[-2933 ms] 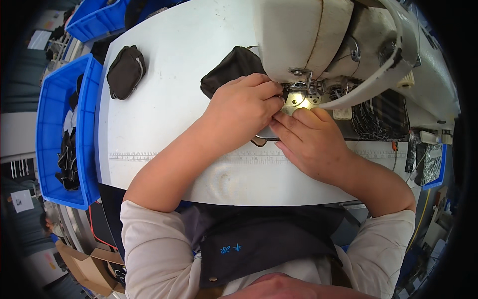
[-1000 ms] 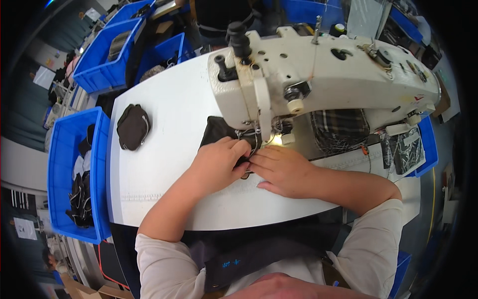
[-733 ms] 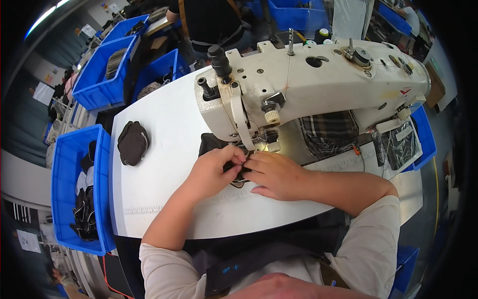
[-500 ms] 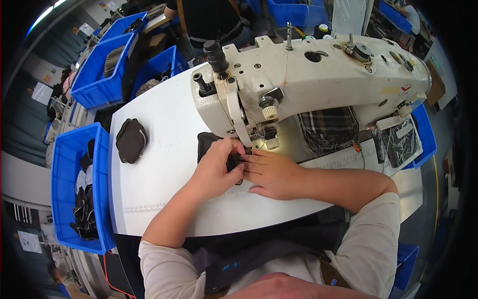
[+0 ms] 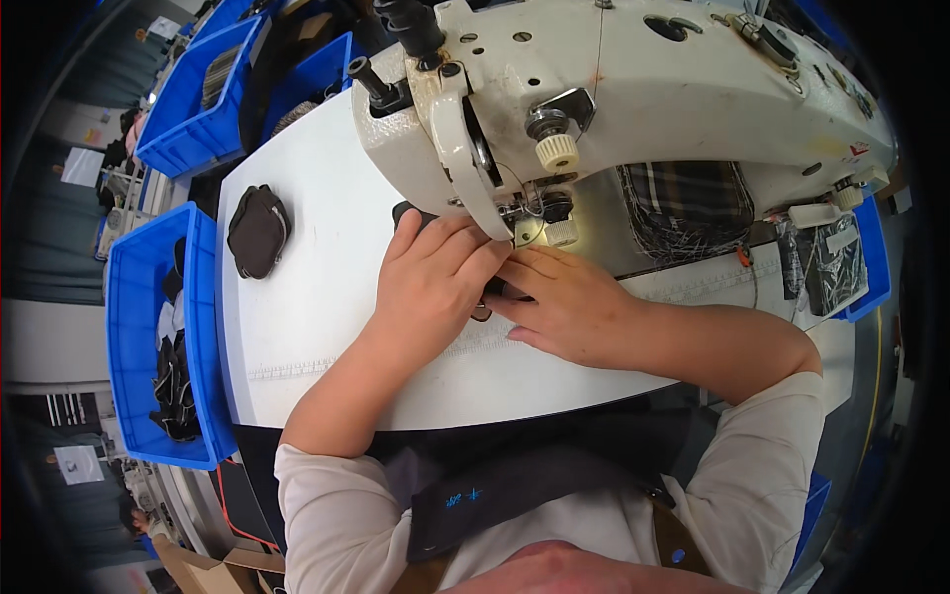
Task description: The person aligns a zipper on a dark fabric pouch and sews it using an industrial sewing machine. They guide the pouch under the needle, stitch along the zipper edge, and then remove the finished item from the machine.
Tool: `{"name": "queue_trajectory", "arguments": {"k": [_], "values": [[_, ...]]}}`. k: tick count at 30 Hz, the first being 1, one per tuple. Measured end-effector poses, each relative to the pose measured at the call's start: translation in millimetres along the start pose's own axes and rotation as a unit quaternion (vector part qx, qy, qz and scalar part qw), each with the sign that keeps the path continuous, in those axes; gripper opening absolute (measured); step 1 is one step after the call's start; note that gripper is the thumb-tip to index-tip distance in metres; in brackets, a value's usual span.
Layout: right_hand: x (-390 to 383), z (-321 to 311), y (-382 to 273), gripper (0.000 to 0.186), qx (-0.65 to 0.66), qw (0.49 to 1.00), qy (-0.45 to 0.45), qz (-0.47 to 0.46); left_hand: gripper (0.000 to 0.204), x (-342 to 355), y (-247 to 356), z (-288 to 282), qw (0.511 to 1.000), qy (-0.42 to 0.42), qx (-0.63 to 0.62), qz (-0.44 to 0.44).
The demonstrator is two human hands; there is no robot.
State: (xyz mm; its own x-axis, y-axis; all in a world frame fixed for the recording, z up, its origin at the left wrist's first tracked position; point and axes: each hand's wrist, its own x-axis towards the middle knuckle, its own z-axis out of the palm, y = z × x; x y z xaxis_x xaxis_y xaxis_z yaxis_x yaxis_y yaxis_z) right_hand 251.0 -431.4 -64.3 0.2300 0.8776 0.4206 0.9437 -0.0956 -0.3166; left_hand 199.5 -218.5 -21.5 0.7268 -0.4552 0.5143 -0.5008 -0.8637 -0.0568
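Note:
A dark fabric piece [image 5: 401, 211] lies on the white sewing table under the presser foot area of a cream sewing machine [image 5: 633, 109]. My left hand [image 5: 432, 282] rests flat over it, fingers stretched toward the needle area and covering most of the cloth. From the right, my right hand [image 5: 574, 307] lies with its fingers extended on the same piece, the fingertips close to those of the left. A bit of the cloth shows between the hands, with a small tan edge [image 5: 482, 312] below. The needle point is hidden.
A dark brown pouch [image 5: 259, 233] lies at the table's left. A blue bin [image 5: 208, 337] with dark pieces stands beside that edge. Plaid fabric pieces [image 5: 688, 208] are stacked under the machine arm. A clear-wrapped packet [image 5: 826, 262] lies at the right.
My left hand has gone from bent fingers at the cloth to lying flat over it. My right hand stays beside it. The view has shifted, with the machine appearing larger and higher.

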Motion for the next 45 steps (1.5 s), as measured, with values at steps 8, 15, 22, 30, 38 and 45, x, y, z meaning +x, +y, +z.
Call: {"name": "queue_trajectory", "arguments": {"k": [8,15,22,30,38,45], "values": [[-3,1,-5,0.044,-0.059,0.998,-0.007,-0.004,0.05,-1,-4,6,0.999,-0.022,0.037,-0.025],[-7,2,-9,0.05,-0.084,0.996,-0.04,0.014,0.031,0,-8,4,0.999,-0.016,0.031,0.01],[-8,-7,-13,0.038,-0.147,0.988,-0.032,-0.036,0.026,-8,-1,3,0.992,-0.109,0.02,0.059],[-10,-8,-13,0.039,-0.172,0.984,-0.017,-0.046,0.019,-6,1,14,1.0,-0.026,-0.005,0.002],[-9,-10,-13,0.042,-0.163,0.985,-0.039,-0.043,0.028,-10,6,10,0.993,-0.106,-0.046,-0.008],[-11,-9,-11,0.043,-0.146,0.988,-0.042,-0.038,0.022,-9,3,13,0.993,-0.098,-0.071,-0.006]]}}
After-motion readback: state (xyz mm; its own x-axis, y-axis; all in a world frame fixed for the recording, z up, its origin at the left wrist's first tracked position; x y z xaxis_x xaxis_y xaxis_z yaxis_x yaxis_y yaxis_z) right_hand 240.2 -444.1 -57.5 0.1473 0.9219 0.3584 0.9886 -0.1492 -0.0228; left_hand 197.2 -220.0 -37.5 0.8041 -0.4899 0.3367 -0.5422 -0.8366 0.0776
